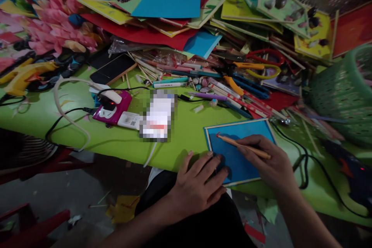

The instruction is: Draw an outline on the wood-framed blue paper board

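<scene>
A blue card [232,159] edged with thin pale wooden sticks lies at the front edge of the green table. My right hand [269,162] is closed around an orange wooden pen-like stick [244,147] with a small red tip. That tip is over the card's upper left corner; whether it touches cannot be made out. Fingers spread, my left hand [200,180] rests on the card's lower left part and the table edge. A lit phone [158,116], blurred out, lies to the left of the card.
Behind are pens and scissors [264,64], with stacked coloured cards [167,6] further back. A green basket [343,93] and a dark glue gun [353,172] with its cord are at the right. At the left are a pink power strip [113,106], a yellow glue gun [29,75] and pink paper petals [55,4].
</scene>
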A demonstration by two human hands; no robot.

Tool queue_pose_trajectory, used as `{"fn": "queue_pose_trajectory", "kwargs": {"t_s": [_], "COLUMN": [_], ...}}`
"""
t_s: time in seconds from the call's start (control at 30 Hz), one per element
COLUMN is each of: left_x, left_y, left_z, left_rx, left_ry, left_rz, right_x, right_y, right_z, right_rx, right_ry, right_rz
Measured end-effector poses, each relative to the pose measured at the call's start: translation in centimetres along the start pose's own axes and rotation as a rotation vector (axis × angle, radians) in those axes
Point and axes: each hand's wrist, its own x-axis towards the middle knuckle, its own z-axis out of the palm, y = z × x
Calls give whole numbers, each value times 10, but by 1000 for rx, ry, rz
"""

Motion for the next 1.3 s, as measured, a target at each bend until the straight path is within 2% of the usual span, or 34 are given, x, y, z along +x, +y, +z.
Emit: {"fn": "queue_pose_trajectory", "kwargs": {"t_s": [0.37, 0.67, 0.93, 1.3], "left_x": [1, 1, 0, 1], "left_y": [-1, 0, -1, -1], "left_z": [-1, 0, 0, 1], "left_rx": [27, 21, 36, 5], "left_ry": [17, 29, 26, 25], "left_rz": [19, 12, 19, 12], "right_x": [-1, -2, -3, -7], "right_y": [-1, 2, 1, 3], "right_z": [1, 2, 1, 1], "right_rx": [-10, -30, -24, -17], "right_ry": [43, 127, 80, 157], "right_rz": [17, 21, 10, 39]}}
